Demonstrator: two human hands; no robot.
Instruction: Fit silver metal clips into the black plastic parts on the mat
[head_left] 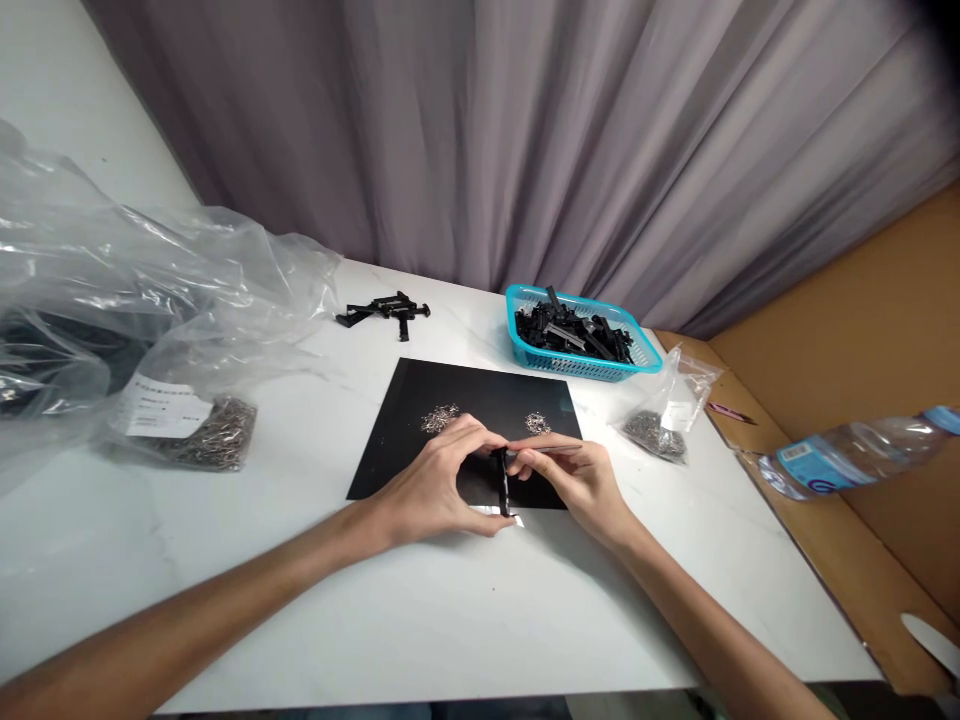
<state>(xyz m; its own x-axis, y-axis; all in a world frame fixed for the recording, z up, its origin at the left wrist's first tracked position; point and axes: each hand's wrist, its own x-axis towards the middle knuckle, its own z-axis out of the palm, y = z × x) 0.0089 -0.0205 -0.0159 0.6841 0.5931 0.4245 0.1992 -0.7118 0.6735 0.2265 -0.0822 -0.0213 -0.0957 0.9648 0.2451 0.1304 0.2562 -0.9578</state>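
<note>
My left hand (427, 485) grips a slim black plastic part (504, 485) at its two ends, thumb at the near end and fingers at the far one. The part stands on edge above the near side of a black mat (405, 400). From the right, my right hand (581, 480) pinches a pair of thin metal tweezers (553, 449), whose tip is at the part's far end. Whether a small piece sits in the tip is too fine to see. Beyond the hands, two small piles of tiny metal pieces, a left pile (439, 417) and a right pile (536, 424), lie on the mat.
A blue basket (577, 368) of black parts stands at the back. Several black parts (386, 311) lie left of it. Bags of metal pieces rest at left (214, 435) and right (660, 430). Large clear plastic (187, 270) covers the left; a bottle (855, 455) lies right, by cardboard.
</note>
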